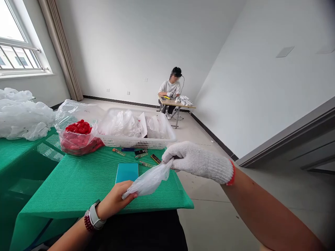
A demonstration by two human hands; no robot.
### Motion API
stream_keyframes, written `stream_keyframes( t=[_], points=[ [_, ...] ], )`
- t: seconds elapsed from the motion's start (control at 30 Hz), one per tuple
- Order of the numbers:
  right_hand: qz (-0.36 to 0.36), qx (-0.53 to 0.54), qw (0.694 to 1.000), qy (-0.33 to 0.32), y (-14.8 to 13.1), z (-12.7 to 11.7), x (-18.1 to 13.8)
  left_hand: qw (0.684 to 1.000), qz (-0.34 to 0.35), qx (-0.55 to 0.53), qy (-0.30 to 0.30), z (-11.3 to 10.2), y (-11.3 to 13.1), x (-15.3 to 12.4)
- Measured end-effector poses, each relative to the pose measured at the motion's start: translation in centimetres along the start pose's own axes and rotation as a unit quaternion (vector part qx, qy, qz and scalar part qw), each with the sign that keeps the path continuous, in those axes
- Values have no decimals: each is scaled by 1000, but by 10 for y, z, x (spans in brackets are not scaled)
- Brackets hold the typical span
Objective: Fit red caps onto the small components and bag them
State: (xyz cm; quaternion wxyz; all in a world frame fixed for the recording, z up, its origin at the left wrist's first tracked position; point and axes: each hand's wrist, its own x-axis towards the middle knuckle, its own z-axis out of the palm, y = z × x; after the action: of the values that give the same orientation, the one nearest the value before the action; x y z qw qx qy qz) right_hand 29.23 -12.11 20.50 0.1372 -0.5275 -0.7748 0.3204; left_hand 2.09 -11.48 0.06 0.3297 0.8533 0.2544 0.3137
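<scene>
A thin white plastic bag is stretched between my two hands over the front of the green-covered table. My left hand, bare and with a watch and beads at the wrist, pinches its lower left end. Higher and to the right, my right hand wears a white knitted glove with a red cuff and grips the bag's gathered upper end. Just behind my left hand lies a flat blue rectangular item, partly hidden by the hand and bag.
Behind are a white plastic basket of white bags and a clear bag of red pieces. Small tools and packets lie before the basket. White plastic heaps at left. A co-worker sits at a far table.
</scene>
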Motion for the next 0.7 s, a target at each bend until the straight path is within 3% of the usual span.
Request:
stream_keyframes(
  t=[0.33,0.4,0.5,0.6,0.7],
  points=[
    [52,-1,998,-29,-7,-7,-9,1000,13,11,6,3,-2,-8],
    [59,0,998,-32,-5,-12,-4,998,26,39,30,-6,-9,-6],
    [87,-13,995,-46,1,-32,18,993,20,91,73,-36,-21,8],
    [93,-71,993,23,6,-69,53,983,5,132,128,-73,-30,35],
    [108,-147,964,192,12,-115,94,974,-16,159,159,-95,-39,57]
  ],
)
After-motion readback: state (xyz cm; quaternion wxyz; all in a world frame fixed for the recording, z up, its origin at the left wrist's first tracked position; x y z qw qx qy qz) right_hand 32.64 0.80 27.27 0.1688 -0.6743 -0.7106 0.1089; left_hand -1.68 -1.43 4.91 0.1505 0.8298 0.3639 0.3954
